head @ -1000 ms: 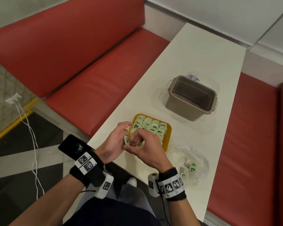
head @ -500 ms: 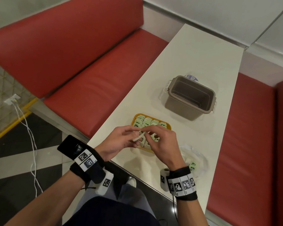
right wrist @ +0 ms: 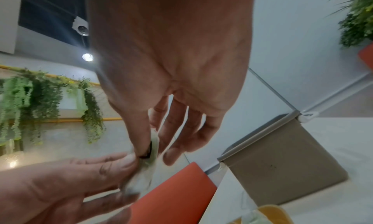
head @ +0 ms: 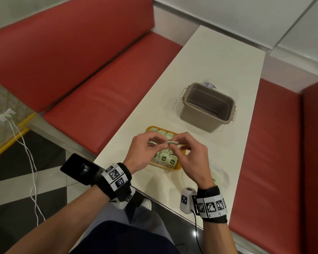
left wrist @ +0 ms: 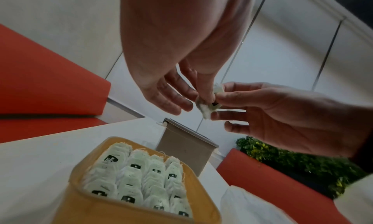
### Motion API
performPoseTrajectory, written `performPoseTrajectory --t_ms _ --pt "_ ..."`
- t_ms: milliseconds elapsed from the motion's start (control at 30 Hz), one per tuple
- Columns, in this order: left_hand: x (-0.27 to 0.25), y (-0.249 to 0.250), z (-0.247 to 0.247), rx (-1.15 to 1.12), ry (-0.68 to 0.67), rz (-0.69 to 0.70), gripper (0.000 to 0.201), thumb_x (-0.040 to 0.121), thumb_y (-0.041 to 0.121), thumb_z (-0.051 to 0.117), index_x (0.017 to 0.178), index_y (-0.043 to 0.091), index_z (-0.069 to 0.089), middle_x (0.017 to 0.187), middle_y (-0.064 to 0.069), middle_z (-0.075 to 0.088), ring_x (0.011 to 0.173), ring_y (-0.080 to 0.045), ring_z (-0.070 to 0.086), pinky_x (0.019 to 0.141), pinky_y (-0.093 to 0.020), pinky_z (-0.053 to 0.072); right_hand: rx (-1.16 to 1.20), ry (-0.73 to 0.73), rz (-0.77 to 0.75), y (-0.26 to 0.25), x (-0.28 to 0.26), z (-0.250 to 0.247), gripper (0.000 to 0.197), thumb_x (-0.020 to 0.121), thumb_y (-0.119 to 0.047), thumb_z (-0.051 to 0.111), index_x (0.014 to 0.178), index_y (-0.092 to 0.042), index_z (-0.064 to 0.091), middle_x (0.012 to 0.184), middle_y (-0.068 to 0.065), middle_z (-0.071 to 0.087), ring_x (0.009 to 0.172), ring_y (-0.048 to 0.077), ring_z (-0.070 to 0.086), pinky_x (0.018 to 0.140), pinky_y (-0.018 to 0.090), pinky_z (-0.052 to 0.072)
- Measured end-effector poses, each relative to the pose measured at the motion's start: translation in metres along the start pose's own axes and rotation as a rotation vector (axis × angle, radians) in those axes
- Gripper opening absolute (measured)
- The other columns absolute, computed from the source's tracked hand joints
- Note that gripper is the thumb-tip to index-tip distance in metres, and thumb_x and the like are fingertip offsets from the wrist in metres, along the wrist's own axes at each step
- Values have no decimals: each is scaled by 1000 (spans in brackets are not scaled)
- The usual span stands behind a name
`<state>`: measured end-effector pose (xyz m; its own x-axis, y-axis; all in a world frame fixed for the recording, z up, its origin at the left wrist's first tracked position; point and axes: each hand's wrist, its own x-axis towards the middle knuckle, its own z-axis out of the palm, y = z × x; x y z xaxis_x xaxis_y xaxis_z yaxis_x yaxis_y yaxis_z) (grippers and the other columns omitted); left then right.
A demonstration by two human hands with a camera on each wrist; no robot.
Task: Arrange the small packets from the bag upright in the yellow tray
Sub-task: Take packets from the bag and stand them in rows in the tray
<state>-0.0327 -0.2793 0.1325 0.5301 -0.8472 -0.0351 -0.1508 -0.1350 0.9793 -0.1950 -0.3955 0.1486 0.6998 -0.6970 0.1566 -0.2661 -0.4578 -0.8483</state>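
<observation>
- Packet (head: pixel 171 143) hung above the yellow tray (head: pixel 176 166), pinched by both hands, left hand (head: pixel 145 153) and right hand (head: pixel 193 158), probably to straighten it.
- Rows already stood upright inside; plastic bag (head: pixel 220 175) lay alongside on the worktop (head: pixel 218 61).

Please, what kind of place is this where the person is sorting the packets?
Probably a café or restaurant booth: red padded benches flank a long white table, and hanging green plants decorate the wall. I cannot tell more exactly.
</observation>
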Motion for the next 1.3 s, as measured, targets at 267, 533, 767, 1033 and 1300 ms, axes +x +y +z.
performPoseTrajectory --t_ms 267,533,767,1033,1300 --pt "-10 -52 17 451 -138 56 19 96 32 79 113 28 72 115 15 66 111 -4 61 98 -34 54 -413 -73 199 63 -8 5 15 100 -34 73 110 -34 62 99 -14 73 101 23 56 89 47 48" --pt "-30 -96 32 800 -239 170 20 103 27 67 122 21 70 116 3 67 108 -21 61 94 -38 53 -747 -312 269 84 -14 39 20 101 -33 60 119 -31 54 107 0 69 113 30 52 90 44 32" --pt "-26 -97 38 886 -239 209 17 103 25 64 118 20 70 113 3 68 105 -22 62 91 -40 53 -845 -223 273 75 -7 34 22 97 -34 66 117 -27 59 103 0 70 112 31 52 89 46 37" --pt "-19 -86 67 974 -434 189 33 103 32 63 131 13 66 127 -5 64 117 -28 58 95 -48 51 -983 -214 377 90 15 38 15 99 -23 60 97 -18 74 117 9 46 112 36 42 93 46 41" --pt "-14 -85 75 1071 -490 185 36 107 33 57 138 14 64 138 -4 60 128 -27 55 103 -43 42 -917 -152 413 100 12 43 20 102 -34 63 104 -20 77 121 7 48 115 34 38 98 47 40"
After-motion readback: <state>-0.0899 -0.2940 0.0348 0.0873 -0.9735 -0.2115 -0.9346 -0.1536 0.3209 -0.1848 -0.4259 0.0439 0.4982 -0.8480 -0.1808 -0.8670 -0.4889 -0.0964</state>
